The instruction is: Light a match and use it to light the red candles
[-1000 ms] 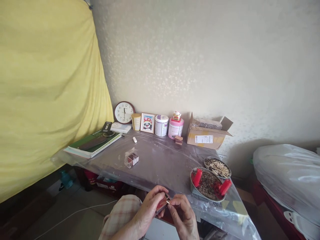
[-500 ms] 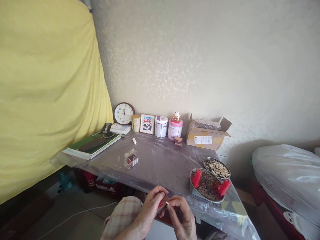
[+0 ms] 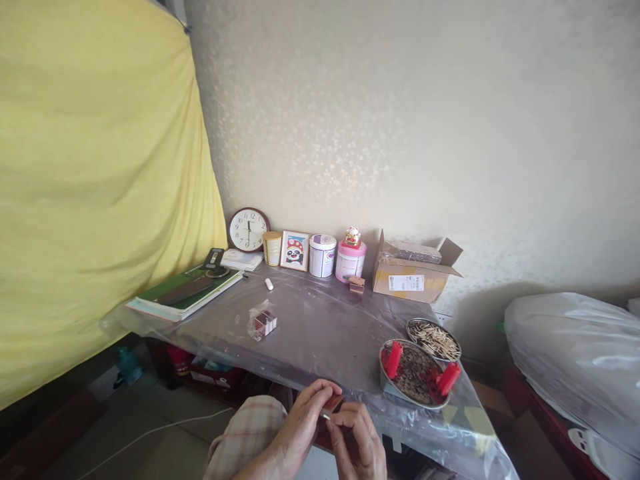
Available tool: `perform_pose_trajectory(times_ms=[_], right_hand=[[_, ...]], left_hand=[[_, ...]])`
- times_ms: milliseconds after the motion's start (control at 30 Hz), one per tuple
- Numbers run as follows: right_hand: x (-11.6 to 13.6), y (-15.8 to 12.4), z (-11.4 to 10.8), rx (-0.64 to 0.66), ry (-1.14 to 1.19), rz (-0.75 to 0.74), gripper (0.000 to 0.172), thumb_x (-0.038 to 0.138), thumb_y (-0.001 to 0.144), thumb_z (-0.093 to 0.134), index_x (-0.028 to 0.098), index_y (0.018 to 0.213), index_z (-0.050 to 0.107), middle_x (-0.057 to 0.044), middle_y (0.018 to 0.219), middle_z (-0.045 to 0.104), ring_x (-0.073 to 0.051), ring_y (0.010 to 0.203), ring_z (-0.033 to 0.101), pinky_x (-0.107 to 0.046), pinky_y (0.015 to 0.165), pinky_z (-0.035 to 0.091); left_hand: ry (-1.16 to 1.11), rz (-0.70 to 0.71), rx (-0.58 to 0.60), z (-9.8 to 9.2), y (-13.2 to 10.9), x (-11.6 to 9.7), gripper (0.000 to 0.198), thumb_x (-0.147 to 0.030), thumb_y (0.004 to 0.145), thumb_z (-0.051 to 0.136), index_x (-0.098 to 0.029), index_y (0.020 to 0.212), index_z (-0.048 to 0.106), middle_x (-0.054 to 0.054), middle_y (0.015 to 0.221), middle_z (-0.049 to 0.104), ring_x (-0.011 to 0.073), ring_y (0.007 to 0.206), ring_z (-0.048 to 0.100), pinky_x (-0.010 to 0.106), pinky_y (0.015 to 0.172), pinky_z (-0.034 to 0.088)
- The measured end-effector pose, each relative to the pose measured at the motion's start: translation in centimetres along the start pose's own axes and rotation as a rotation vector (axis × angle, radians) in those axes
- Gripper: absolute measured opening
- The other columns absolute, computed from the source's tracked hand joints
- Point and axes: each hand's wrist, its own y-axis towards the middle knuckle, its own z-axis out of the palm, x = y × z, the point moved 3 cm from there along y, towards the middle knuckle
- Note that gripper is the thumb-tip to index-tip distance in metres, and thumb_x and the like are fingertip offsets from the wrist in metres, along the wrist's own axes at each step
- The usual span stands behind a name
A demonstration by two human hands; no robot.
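Note:
At the table's front edge my left hand (image 3: 306, 421) is closed around a small reddish-brown matchbox (image 3: 334, 402), mostly covered by the fingers. Close against it, my right hand (image 3: 357, 437) pinches a pale matchstick (image 3: 326, 417) between thumb and forefinger. The stick lies beside the box; whether they touch I cannot tell. To the right on the table, a metal tin (image 3: 389, 388) holds dark grains and two red candles (image 3: 394, 360). Behind it sits a round dish (image 3: 411, 328) heaped with loose matchsticks (image 3: 436, 340). A pack of matchboxes (image 3: 265, 323) in torn clear wrap lies left of centre.
The plastic-covered table (image 3: 320, 333) carries green books (image 3: 185, 293), a clock (image 3: 249, 229), a picture frame (image 3: 295, 251), lidded tubs (image 3: 323, 256), small boxes (image 3: 357, 285) and an open carton (image 3: 410, 283) along the wall. A yellow curtain (image 3: 100, 167) hangs left; a white bag (image 3: 570, 347) stands right.
My right hand has shifted slightly left and down, carrying the matchstick along the box toward my left hand. The box is still in my left hand. Things on the table have stayed put.

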Motion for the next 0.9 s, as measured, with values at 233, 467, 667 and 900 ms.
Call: perform_pose_trajectory(times_ms=[233, 467, 667, 900], right_hand=[[-1.4, 1.0, -2.1, -0.028, 0.120, 0.245, 0.015, 0.038, 0.082, 0.068, 0.024, 0.077, 0.067, 0.000, 0.076, 0.063, -0.015, 0.069, 0.060, -0.022, 0.065, 0.048], [-3.1, 1.5, -4.1, -0.149, 0.358, 0.489, 0.020, 0.039, 0.073, 0.077, 0.022, 0.075, 0.068, 0.000, 0.078, 0.064, -0.014, 0.072, 0.059, -0.021, 0.068, 0.050], [-4.4, 1.2, -4.7, -0.237, 0.423, 0.533, 0.034, 0.040, 0.075, 0.076, 0.025, 0.105, 0.069, 0.002, 0.077, 0.060, -0.012, 0.065, 0.056, -0.023, 0.066, 0.052], [-3.5, 1.5, -4.5, -0.202, 0.349, 0.525, 0.031, 0.042, 0.074, 0.077, 0.023, 0.097, 0.068, 0.000, 0.077, 0.064, -0.015, 0.066, 0.061, -0.026, 0.067, 0.055]], left_hand=[[-0.118, -0.043, 0.148, 0.5, -0.2, -0.3, 0.023, -0.029, 0.073, 0.073, -0.016, 0.091, 0.071, 0.006, 0.089, 0.069, 0.0207, 0.087, 0.061, 0.035, 0.084, 0.045], [-0.141, -0.061, 0.190, 0.4, -0.3, -0.2, 0.017, -0.024, 0.077, 0.072, -0.016, 0.091, 0.071, 0.008, 0.096, 0.074, 0.0195, 0.091, 0.063, 0.031, 0.083, 0.043], [-0.189, -0.089, 0.188, 0.5, -0.6, -0.3, 0.017, -0.023, 0.075, 0.075, -0.015, 0.090, 0.072, 0.009, 0.100, 0.075, 0.0195, 0.093, 0.064, 0.031, 0.085, 0.043], [-0.186, -0.082, 0.232, 0.8, -0.8, -0.6, 0.024, -0.022, 0.068, 0.080, -0.016, 0.091, 0.074, 0.008, 0.098, 0.074, 0.0214, 0.093, 0.064, 0.032, 0.086, 0.043]])
